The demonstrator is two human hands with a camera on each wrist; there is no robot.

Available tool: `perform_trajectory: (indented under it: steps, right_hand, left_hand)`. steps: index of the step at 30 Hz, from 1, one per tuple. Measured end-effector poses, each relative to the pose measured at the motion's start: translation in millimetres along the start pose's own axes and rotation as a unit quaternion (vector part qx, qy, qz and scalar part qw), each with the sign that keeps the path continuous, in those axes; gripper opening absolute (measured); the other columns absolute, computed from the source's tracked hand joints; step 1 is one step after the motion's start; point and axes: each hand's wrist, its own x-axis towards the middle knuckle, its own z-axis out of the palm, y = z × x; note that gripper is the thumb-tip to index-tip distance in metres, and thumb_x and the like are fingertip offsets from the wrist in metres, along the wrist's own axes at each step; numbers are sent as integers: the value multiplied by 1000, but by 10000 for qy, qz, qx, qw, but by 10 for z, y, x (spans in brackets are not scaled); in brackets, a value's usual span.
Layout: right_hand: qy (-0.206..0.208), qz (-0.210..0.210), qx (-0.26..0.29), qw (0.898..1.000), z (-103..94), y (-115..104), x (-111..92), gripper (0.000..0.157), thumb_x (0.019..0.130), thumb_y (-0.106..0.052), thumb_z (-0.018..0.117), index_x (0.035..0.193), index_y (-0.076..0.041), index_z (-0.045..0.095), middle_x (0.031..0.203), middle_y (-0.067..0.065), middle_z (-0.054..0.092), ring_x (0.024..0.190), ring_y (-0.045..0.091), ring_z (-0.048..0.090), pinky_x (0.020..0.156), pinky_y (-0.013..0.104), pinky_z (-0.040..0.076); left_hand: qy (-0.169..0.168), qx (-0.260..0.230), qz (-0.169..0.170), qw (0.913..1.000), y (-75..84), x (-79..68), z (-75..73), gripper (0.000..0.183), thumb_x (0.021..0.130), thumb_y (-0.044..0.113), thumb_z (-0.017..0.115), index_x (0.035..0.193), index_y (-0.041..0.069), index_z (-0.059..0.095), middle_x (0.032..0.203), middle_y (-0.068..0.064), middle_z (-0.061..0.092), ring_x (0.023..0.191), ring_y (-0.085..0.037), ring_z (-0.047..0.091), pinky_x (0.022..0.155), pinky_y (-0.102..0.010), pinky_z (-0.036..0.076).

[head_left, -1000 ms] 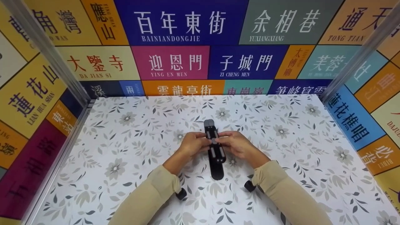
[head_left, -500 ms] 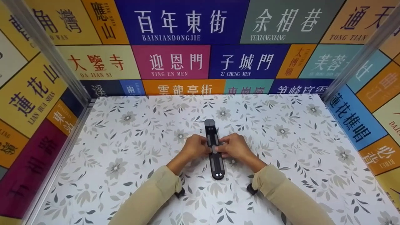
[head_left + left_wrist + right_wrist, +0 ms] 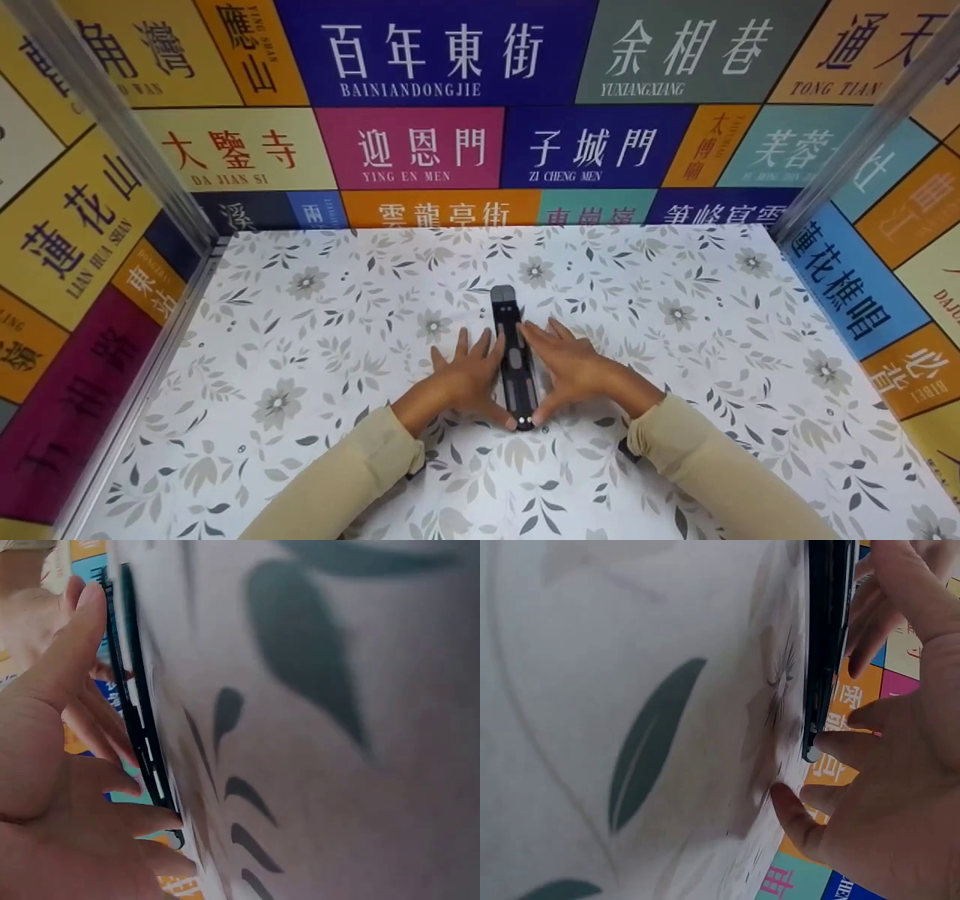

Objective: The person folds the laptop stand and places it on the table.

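Note:
A long, narrow black folded stand [image 3: 515, 361] with grey pads and a grey far end lies on the table, pointing away from me. My left hand [image 3: 466, 379] is along its left side, fingers spread and thumb at the near end. On the other side my right hand [image 3: 574, 366] mirrors it, its thumb also by the near end. Both wrist views show the fingers extended, not curled round the stand. In the left wrist view, the stand [image 3: 139, 709] shows edge-on as two thin stacked layers. The right wrist view shows its dark side [image 3: 825, 645] close to the fingers.
The table [image 3: 300, 465] has a white cover printed with grey leaves and flowers. Panels with coloured sign lettering [image 3: 420, 146] stand at the back and both sides. Metal posts [image 3: 832, 165] mark the back corners.
The stand's upper bar, earlier offset from the lower one, now lines up with it. Both hands have let go of their pinch and spread their fingers, thumbs moving to the near end.

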Motion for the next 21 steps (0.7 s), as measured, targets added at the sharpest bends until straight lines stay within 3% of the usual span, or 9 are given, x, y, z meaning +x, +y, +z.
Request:
perform_trajectory:
  steps: [3,8,21]
  right_hand:
    - [-205,75,-190,9996,18,6,1,151,53,-67,92,165,-12,6,172,10,11,158,44,0,116,74,17]
    - [-197,179,-175,9995,58,2,7,151,52,-68,91,165,-14,6,172,6,10,159,37,4,117,67,17]
    - [-57,309,-186,9993,78,13,-39,149,50,-70,91,165,-16,12,169,7,25,159,34,11,115,59,19]
  left_hand:
    - [-114,120,34,9999,6,-7,16,140,65,77,80,165,24,-2,173,-4,-4,156,-45,-11,112,-84,-1]
    - [-110,117,123,9998,20,-7,16,140,66,75,81,165,23,-3,173,-3,-5,155,-48,-12,109,-86,-1]
    - [-1,-42,166,9999,47,9,9,142,63,72,84,165,23,-1,173,-3,-1,156,-45,-11,107,-88,-3]
